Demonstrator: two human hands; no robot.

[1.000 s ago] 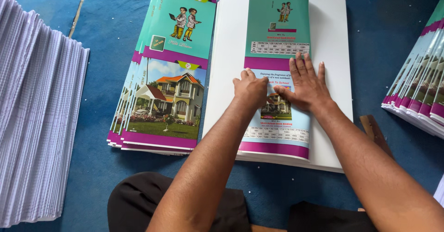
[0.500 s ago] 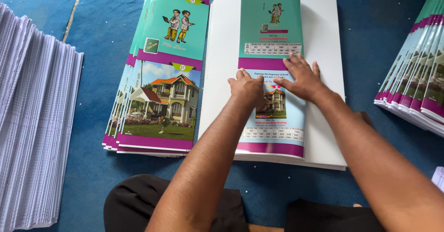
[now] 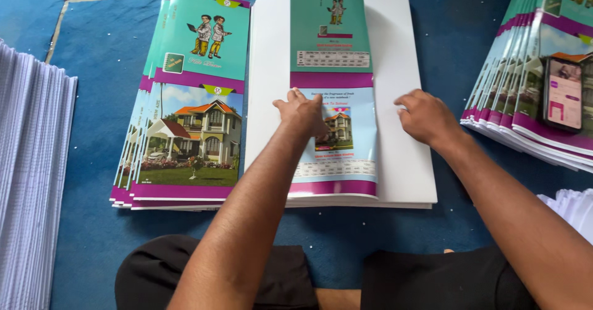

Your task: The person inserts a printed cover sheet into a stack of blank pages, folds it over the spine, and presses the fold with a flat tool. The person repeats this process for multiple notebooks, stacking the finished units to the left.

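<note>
**Hands on the printed cover strip, white sheet stack underneath**

So the main thing here is a long narrow printed cover sheet (image 3: 333, 100), teal on the upper half with a purple band across the middle and a small house picture lower down. It lies lengthwise down the middle of a stack of white sheets (image 3: 401, 174), and that stack sits on a blue mat (image 3: 105, 50).

The left hand (image 3: 302, 112) is pressing flat on the cover sheet's left edge, right at the purple band, fingers together and laid down, not pinching anything. The right hand (image 3: 426, 117) is just off the cover sheet's right edge, resting on the bare white paper with its fingers curled in loosely. Can't tell if it's got hold of anything, looks more like it's just resting there.

Left of the white stack, nearly touching it, there's a fanned pile of covers (image 3: 185, 118) with the same teal and purple look and a bigger house picture. Further left is a tall pile of white pages (image 3: 31, 180). Off to the right of the white stack, well apart, another fanned pile of covers (image 3: 525, 81) with a phone (image 3: 563, 94) lying on top, screen lit.
</note>
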